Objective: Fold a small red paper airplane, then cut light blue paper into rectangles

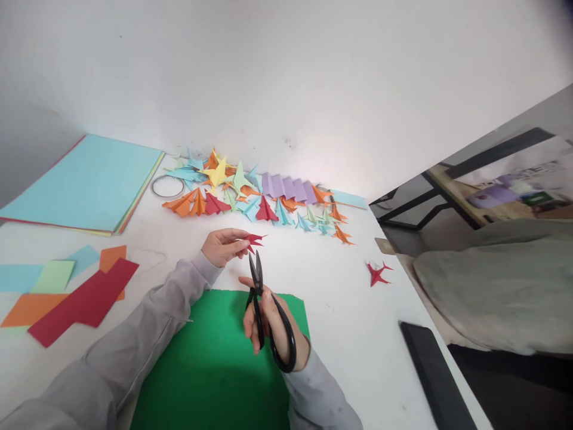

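Between the thumb and fingers of my left hand (225, 246) is a small red folded paper plane (254, 240) with pointed tips. My right hand (275, 322) grips black-handled scissors (257, 280), thumb and fingers in the loops. The scissor blades point up and stand slightly apart, just below the red plane, and it is unclear whether they touch it. Under my right hand lies a green sheet (215, 364). Another red folded plane (377, 274) rests on the table to the right, apart from both hands.
Many colored folded paper planes (266, 210) line the wall, with a purple pleated paper (289, 187) among them. Large stacked sheets (89, 179) lie at back left, a wire ring (168, 186) beside them. Paper scraps (85, 292) spread at left. A black flat object (434, 370) lies near the right edge.
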Demonstrator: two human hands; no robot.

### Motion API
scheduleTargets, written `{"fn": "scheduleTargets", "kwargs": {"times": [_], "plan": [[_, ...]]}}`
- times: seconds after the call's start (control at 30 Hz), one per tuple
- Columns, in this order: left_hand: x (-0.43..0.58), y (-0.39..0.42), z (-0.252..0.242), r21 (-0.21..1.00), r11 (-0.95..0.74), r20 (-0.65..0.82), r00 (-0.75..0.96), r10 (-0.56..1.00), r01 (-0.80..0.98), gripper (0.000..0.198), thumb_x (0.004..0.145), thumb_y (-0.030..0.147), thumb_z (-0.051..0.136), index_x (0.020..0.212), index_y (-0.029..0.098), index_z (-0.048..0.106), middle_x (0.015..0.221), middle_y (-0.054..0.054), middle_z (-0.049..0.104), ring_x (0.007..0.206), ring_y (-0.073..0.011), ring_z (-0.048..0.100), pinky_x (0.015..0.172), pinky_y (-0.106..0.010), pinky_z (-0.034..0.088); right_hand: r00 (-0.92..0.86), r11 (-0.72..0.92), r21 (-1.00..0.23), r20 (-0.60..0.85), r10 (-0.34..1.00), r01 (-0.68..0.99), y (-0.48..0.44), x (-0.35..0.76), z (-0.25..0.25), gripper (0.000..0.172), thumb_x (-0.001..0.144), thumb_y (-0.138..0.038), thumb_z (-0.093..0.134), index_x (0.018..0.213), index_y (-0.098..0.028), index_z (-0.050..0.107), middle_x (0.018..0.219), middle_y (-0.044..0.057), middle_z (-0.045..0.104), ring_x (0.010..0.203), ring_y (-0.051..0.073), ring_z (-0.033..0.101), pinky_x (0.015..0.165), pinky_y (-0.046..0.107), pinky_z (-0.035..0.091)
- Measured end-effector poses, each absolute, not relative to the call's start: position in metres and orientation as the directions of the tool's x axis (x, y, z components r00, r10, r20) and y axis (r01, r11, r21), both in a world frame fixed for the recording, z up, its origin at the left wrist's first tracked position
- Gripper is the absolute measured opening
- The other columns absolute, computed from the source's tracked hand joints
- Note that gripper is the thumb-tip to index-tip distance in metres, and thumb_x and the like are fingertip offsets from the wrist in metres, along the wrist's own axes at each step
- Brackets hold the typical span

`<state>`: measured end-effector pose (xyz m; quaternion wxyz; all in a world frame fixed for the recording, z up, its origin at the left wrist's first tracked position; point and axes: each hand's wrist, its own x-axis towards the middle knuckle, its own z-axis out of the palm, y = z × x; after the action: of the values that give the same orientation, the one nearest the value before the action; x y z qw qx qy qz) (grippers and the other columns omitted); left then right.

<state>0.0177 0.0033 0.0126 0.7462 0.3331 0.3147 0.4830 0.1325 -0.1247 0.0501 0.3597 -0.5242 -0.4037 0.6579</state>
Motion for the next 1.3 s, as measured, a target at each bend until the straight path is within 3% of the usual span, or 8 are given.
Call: {"fn": "scheduleTargets", "kwargs": {"times": [0.97,1.3], "plan": [[0.0175,0.0019,0.0165,0.792,0.365,-0.2,0.356,0.913,-0.49,0.034,0.038,0.026,0.085,0.064,0.011,0.069,0.044,-0.002,0.062,0.039,-0.0102,0.055,0.038,-0.019,0.04,-0.163,-0.42,-0.903,-0.403,0.901,-0.091,-0.1251,0.1314,0.0445,0.077,0.078,-0.07,0.032,0.127,-0.01,0.039,0.048,-0.005,0.053,0.028,0.007,0.042,0.029,0.018,0.033],[0.0166,0.0035,0.0125,0.819,0.315,-0.154,0.344,0.926,-0.48,0.031,0.04,0.024,0.085,0.064,0.011,0.07,0.044,-0.003,0.062,0.039,-0.0097,0.054,0.039,-0.02,0.04,-0.158,-0.413,-0.907,-0.398,0.904,-0.08,-0.1251,0.1319,0.0459,0.078,0.078,-0.07,0.032,0.126,-0.01,0.04,0.048,-0.005,0.052,0.028,0.007,0.041,0.029,0.018,0.033]]}}
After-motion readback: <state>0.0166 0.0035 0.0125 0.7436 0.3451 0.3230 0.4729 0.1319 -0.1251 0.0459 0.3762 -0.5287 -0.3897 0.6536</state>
